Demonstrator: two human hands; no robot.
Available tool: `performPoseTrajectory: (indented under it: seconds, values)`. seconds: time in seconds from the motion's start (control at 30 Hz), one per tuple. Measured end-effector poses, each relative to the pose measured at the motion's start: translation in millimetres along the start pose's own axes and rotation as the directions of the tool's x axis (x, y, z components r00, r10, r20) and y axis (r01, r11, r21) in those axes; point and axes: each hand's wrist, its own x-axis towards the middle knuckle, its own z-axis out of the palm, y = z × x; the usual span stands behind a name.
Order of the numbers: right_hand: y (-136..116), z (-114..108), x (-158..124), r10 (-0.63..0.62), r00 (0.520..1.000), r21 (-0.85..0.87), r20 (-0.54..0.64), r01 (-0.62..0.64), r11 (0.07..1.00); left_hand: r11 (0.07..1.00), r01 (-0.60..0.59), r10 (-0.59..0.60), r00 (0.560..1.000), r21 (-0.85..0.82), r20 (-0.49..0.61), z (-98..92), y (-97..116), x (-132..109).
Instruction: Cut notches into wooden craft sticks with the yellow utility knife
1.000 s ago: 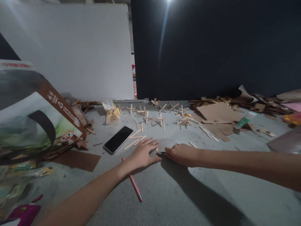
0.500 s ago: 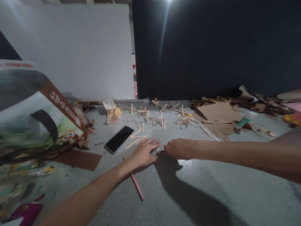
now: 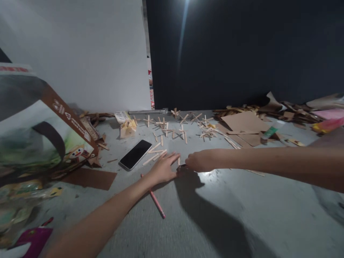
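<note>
Surface (image 3: pixel 282 222) of dull grey runs below a pale panel (image 3: pixel 80 53) at left and a black panel (image 3: pixel 228 53) at right. A printed bag (image 3: pixel 24 125) stands leftmost, then a phone (image 3: pixel 135 154) lies flat and a pink pencil (image 3: pixel 156 202) crosses beneath the left arm (image 3: pixel 115 211). The left hand (image 3: pixel 164 168) is spread beside a short wooden stick (image 3: pixel 178 162) between the hands; contact is unclear. The right hand (image 3: pixel 199 161) curls closed around a slim dark tool (image 3: pixel 182 166). Farther right lie cardboard sheets (image 3: pixel 244 122).
</note>
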Motion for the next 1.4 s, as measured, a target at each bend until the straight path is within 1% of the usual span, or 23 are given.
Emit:
performPoseTrajectory:
  seconds: [0.1, 0.17, 0.23, 0.3, 0.37, 0.53, 0.7, 1.03, 1.2, 1.4]
  values:
    - [-2, -3, -9, -0.009, 0.999, 0.037, 0.043, 0.008, 0.999, 1.000, -0.004, 0.004, 1.000, 0.010, 0.003, -2.3, 2, 0]
    - [-1, -9, -15, 0.002, 0.999, 0.070, 0.043, -0.005, 0.998, 1.000, -0.008, 0.008, 1.000, 0.012, 0.000, -2.9, 3, 0]
    - [1, -14, -20, 0.057, 0.998, 0.147, 0.040, -0.062, 0.987, 1.000, 0.002, -0.001, 1.000, 0.013, -0.003, -2.8, 3, 1]
    - [5, -18, -23, 0.121, 0.990, 0.253, 0.076, -0.137, 0.958, 1.000, 0.017, -0.017, 1.000, 0.014, -0.001, -2.5, 4, 1]
    - [8, -20, -24, 0.150, 0.983, 0.301, 0.103, -0.174, 0.938, 1.000, 0.016, -0.016, 1.000, 0.011, 0.001, -2.2, 4, 1]
    - [6, -18, -16, 0.162, 0.987, 0.160, 0.008, -0.161, 0.974, 1.000, 0.008, -0.008, 1.000, 0.015, -0.014, -0.8, 2, 1]
    - [-2, -16, -9, 0.188, 0.981, 0.060, 0.053, -0.191, 0.980, 1.000, -0.002, 0.002, 1.000, 0.002, -0.022, -1.1, 1, 0]
    - [-1, -10, -7, 0.222, 0.971, 0.101, 0.088, -0.230, 0.968, 0.999, 0.045, -0.045, 0.999, -0.025, -0.008, -3.6, 4, -3]
    - [-3, -11, -7, 0.221, 0.971, 0.133, 0.090, -0.231, 0.964, 0.999, 0.039, -0.039, 0.999, -0.021, -0.007, -4.7, 6, -3]
    - [-3, -10, -6, 0.231, 0.968, 0.129, 0.098, -0.243, 0.961, 0.999, 0.028, -0.028, 1.000, -0.015, -0.011, -5.0, 5, -3]
